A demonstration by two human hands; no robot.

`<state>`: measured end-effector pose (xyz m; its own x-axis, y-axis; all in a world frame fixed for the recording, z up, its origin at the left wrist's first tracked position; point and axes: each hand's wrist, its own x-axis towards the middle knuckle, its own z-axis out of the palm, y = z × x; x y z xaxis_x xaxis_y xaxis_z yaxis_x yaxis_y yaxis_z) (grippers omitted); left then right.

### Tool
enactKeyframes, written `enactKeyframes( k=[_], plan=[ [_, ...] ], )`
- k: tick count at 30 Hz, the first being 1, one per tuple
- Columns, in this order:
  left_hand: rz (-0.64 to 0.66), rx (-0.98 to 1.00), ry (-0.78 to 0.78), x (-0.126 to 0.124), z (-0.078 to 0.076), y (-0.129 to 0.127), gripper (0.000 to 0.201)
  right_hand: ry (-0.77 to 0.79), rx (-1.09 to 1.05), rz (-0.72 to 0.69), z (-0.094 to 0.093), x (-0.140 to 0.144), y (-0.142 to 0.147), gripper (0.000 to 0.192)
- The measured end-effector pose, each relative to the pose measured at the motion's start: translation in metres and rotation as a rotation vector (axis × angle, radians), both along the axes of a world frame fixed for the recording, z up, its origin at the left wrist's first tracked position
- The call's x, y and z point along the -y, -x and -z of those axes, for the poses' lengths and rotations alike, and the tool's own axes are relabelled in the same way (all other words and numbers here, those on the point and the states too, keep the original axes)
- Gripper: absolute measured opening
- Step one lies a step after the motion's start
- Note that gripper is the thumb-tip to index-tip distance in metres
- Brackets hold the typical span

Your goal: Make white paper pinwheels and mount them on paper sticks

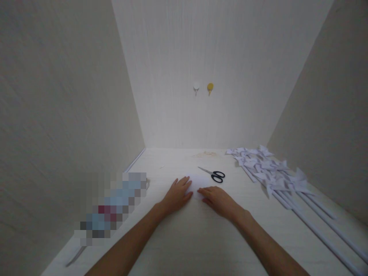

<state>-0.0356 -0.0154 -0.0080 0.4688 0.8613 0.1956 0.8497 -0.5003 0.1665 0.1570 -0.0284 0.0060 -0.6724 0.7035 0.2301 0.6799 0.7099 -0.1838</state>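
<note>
Down at the middle of the pale tabletop [201,237], I've got both hands flat on a white sheet of paper [198,183], which is hard to pick out against the surface because the two are nearly the same tone. My left hand [176,193] lies palm down with its fingers spread and loose, gripping nothing, and by my read it's there to pin the sheet's left side so it can't slide. My right hand [218,198] is also palm down, fingers stretched toward the left hand and close to meeting it, not closed on anything; that looks to me like pressing along a fold or smoothing the sheet, though I can't tell if there's a crease under it. Just beyond the paper, black-handled scissors [214,174] lie closed, blades pointing left, parked within easy reach yet off the sheet. Off to the right, a row of white paper pinwheels [267,166] on long white sticks [313,224] lies fanned against the side wall, heads at the far end and sticks running back toward me, stacked out of the working space. Over on the left edge sits a blurred-out patch I can't make out. Two small hooks, a white hook [196,87] and a yellow hook [210,88], sit on the back wall, nothing hanging from either.
</note>
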Motion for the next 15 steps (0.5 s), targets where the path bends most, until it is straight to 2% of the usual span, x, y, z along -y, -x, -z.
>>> enactKeyframes(
  k=[6, 15],
  plan=[
    [0.01, -0.013, -0.024, 0.0, 0.002, 0.0, 0.044, -0.058, -0.034, 0.03, 0.006, -0.001, 0.0, 0.036],
    [0.053, 0.043, -0.015, -0.005, 0.002, 0.008, 0.04, 0.001, -0.274, -0.002, 0.011, -0.011, -0.007, 0.025]
  ],
)
